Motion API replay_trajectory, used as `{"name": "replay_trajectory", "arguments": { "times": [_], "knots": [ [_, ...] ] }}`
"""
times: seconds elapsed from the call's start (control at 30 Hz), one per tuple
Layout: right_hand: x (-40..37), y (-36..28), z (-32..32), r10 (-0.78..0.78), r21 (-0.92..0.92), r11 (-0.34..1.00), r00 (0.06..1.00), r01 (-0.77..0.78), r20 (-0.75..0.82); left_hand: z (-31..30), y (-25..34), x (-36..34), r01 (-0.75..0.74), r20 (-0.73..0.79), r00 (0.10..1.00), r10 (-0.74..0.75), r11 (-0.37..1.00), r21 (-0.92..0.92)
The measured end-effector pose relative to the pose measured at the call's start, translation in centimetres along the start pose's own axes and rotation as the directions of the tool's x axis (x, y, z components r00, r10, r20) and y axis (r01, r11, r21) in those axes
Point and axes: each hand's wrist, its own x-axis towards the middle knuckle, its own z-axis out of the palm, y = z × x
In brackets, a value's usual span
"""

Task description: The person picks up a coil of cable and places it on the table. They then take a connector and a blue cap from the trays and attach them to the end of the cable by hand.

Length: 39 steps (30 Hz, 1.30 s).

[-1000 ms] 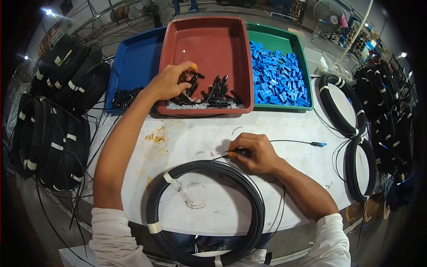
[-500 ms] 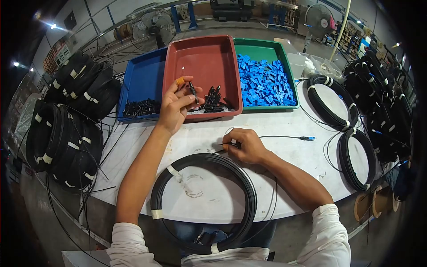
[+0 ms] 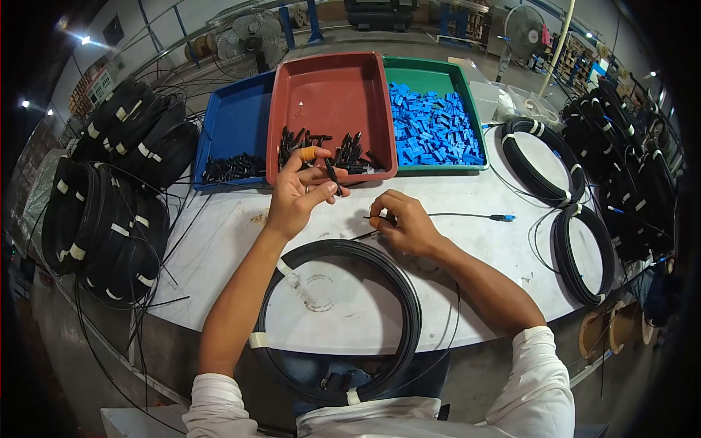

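My left hand [image 3: 298,197] is in front of the red tray [image 3: 332,80], closed on a small black connector boot [image 3: 331,172] between thumb and fingers. An orange band wraps one of its fingertips. To the right, my right hand [image 3: 407,223] pinches the end of a thin black cable [image 3: 366,217] just above the table. Below both hands lies a coil of black cable [image 3: 413,306], bound with pale tape and overhanging the table's front edge. A cable end with a blue connector [image 3: 502,217] rests on the table right of my right hand.
Small black parts lie in the red tray and in the blue tray [image 3: 237,117]. Blue pieces [image 3: 434,128] fill the green tray [image 3: 416,69]. Two cable coils [image 3: 584,252] lie at the right. Stacked coils [image 3: 102,226] rise at the left, with more [image 3: 628,182] at far right.
My left hand has come down and right from over the red tray with the black connector boot, closer to my right hand. My right hand still pinches the cable. The view has shifted slightly.
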Motion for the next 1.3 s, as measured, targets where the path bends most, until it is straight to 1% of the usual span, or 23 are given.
{"name": "replay_trajectory", "arguments": {
  "times": [0.1,0.27,0.33,0.4,0.5,0.57,0.73,0.87,0.93,1.07,1.17,1.23,1.3],
  "knots": [
    [0.0,0.0,0.2,0.001,0.01,1.0,1.0,-0.001,-0.013,0.2,-0.2,-0.1,0.01,-0.002,1.0,-0.01,0.999,0.049],
    [-0.1,-0.1,0.1,-0.005,-0.032,0.999,0.999,0.006,0.034,0.8,0.0,-0.3,0.007,-0.011,1.0,-0.006,0.996,0.093],
    [-0.1,0.1,0.1,-0.007,-0.037,0.999,0.999,0.009,0.039,0.6,-0.3,-0.2,0.037,-0.025,0.999,-0.033,0.987,0.159],
    [0.0,0.1,0.2,-0.011,-0.039,0.999,0.999,0.013,0.047,0.7,-0.4,-0.3,0.042,-0.026,0.999,-0.039,0.986,0.162],
    [0.0,-0.1,0.1,0.025,-0.012,1.0,0.998,-0.024,0.052,0.7,-0.3,-0.4,0.053,-0.037,0.998,-0.047,0.984,0.17],
    [0.0,0.0,0.1,0.008,-0.007,1.0,0.999,-0.008,0.046,0.7,-0.3,-0.4,0.06,-0.048,0.997,-0.053,0.983,0.171],
    [0.0,0.0,0.2,0.004,-0.015,1.0,0.999,-0.004,0.054,0.6,-0.2,-0.5,0.118,-0.097,0.991,-0.096,0.959,0.257],
    [-0.1,-0.1,0.1,0.01,-0.021,1.0,0.998,-0.009,0.058,0.4,-0.4,-0.5,0.133,-0.089,0.99,-0.114,0.956,0.26],
    [-0.1,0.0,0.2,0.007,-0.022,1.0,0.998,-0.006,0.055,0.3,-0.5,-0.5,0.114,-0.099,0.991,-0.094,0.968,0.224],
    [-0.1,0.1,0.2,-0.01,-0.025,1.0,0.998,0.011,0.059,0.4,-0.3,-0.6,0.083,-0.097,0.993,-0.063,0.971,0.226],
    [-0.1,0.0,0.2,-0.011,-0.033,0.999,0.998,0.013,0.065,0.3,-0.3,-0.6,0.079,-0.054,0.996,-0.068,0.962,0.261],
    [-0.1,0.0,0.2,-0.015,-0.034,0.999,0.998,0.018,0.065,0.2,-1.0,-0.4,-0.033,-0.009,0.999,0.037,0.972,0.235],
    [-0.1,0.1,0.2,-0.02,-0.035,0.999,0.998,0.022,0.065,0.5,-0.8,-0.5,-0.015,-0.031,0.999,0.022,0.975,0.223]
  ]
}}
